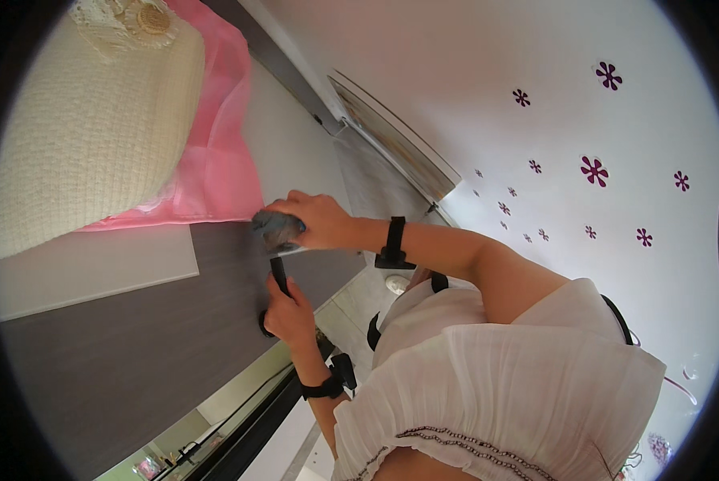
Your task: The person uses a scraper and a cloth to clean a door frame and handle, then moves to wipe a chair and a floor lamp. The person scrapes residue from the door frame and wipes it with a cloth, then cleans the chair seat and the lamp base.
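Bunched grey-blue material, thin and cloth-like, (277, 229) is held in my right hand (320, 219), beside the corner of a pink satiny fabric (215, 174). Just below it, my left hand (292, 312) is closed around a black handle (280, 276) whose upper end points at the material. Whether the two touch is unclear. A black rounded part (265, 323) shows beside my left hand; its link to the handle is hidden. Both hands are over a dark grey wood-look surface (137, 343). Each wrist wears a black strap.
A cream textured cushion (100, 132) with a lace flower lies on the pink fabric at upper left, above a pale flat panel (106, 276). To the right stands a white wall (552, 132) with purple flower decals. Tiled floor (350, 306) shows beyond the grey edge.
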The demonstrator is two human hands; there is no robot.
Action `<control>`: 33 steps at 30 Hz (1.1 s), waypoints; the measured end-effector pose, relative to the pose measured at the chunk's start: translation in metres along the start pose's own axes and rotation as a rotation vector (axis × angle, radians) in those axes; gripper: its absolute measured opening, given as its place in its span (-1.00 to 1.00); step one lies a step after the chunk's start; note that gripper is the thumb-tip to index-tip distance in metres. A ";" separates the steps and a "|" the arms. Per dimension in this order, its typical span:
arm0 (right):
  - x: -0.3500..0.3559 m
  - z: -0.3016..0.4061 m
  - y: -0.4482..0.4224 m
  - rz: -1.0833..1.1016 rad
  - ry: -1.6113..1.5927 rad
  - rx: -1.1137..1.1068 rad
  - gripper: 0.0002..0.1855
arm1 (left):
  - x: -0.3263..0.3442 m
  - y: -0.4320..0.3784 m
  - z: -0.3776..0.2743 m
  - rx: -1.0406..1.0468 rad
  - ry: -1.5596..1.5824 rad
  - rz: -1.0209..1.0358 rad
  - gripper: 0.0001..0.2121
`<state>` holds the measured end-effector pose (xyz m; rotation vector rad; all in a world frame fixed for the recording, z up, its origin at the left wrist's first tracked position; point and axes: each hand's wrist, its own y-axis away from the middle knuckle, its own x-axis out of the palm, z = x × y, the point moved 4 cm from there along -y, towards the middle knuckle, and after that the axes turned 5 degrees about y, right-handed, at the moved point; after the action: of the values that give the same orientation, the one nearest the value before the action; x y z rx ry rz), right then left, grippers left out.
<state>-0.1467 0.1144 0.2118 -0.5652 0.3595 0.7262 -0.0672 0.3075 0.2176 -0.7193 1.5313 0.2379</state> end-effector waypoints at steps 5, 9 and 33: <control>-0.011 -0.057 0.022 0.013 0.015 0.213 -0.43 | -0.010 -0.012 -0.001 -0.031 0.065 0.081 -0.61; -0.020 -0.092 0.058 0.108 0.011 0.492 -0.35 | -0.010 -0.014 0.004 -0.063 0.198 0.102 -0.58; -0.096 -0.126 0.049 -0.058 0.114 0.459 -0.40 | 0.081 -0.127 -0.110 -0.002 1.075 0.538 -0.35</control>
<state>-0.2624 0.0188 0.1417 -0.1811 0.5938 0.5326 -0.0799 0.1235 0.1881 -0.4100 2.7513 0.2639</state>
